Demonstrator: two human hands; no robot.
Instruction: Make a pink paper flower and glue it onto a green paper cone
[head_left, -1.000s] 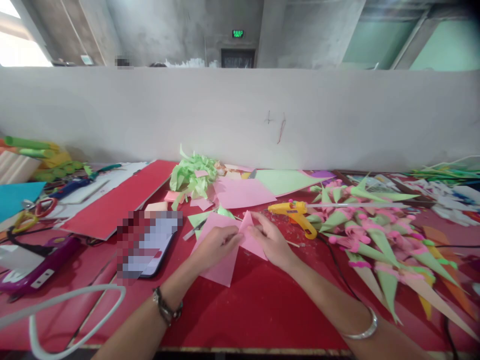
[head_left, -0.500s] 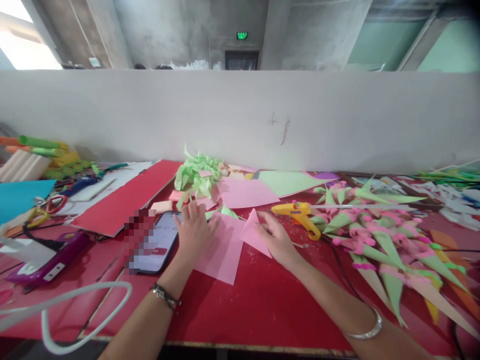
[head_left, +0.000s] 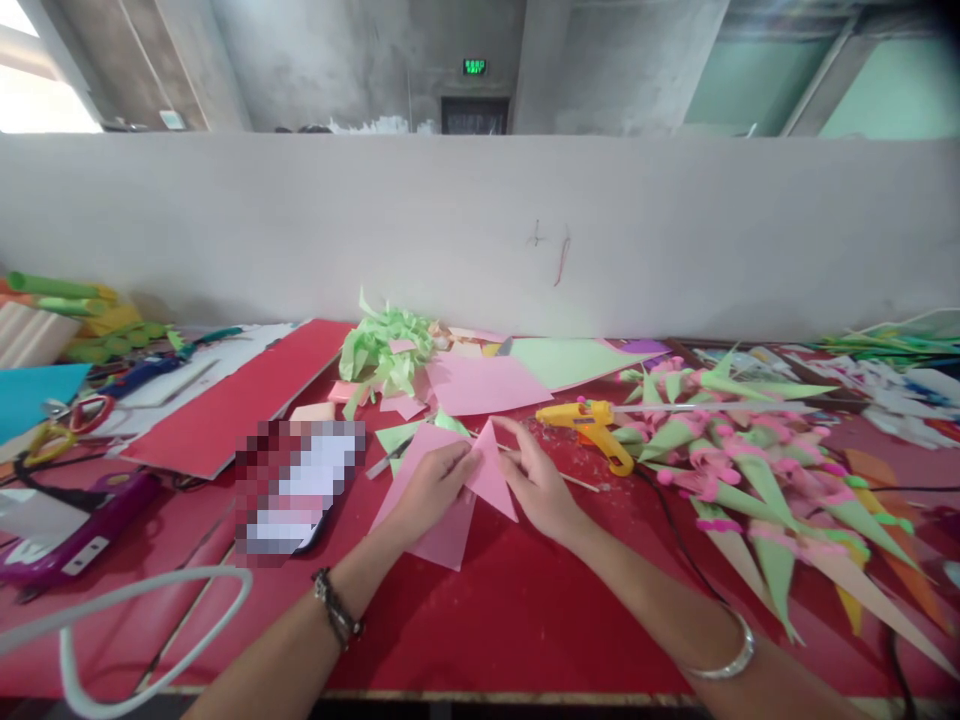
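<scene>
Between my two hands is a folded pink paper triangle [head_left: 491, 470], its point upward. My left hand [head_left: 439, 480] pinches the triangle's left edge, fingers curled, above a flat pink paper sheet [head_left: 442, 545]. The right side of the triangle is in the grip of my right hand [head_left: 541, 482], thumb and fingers around it. Just behind my hands lie a thin wooden stick [head_left: 577, 483] and a piece of green paper [head_left: 397, 436]. A blade-like metallic tool [head_left: 382, 463] lies left of the sheet, partly covered.
A yellow hot glue gun [head_left: 592, 430] lies right of my hands, beside a pile of green and pink paper cones [head_left: 750, 470]. Left are a phone [head_left: 307, 490], a red board [head_left: 240, 400], scissors [head_left: 56, 440] and a purple power strip [head_left: 82, 530]. Green paper strips [head_left: 386, 345] heap behind.
My left hand has moved right, from beside the phone and flat sheet to the triangle, and closed on its left edge. The right hand still holds the triangle.
</scene>
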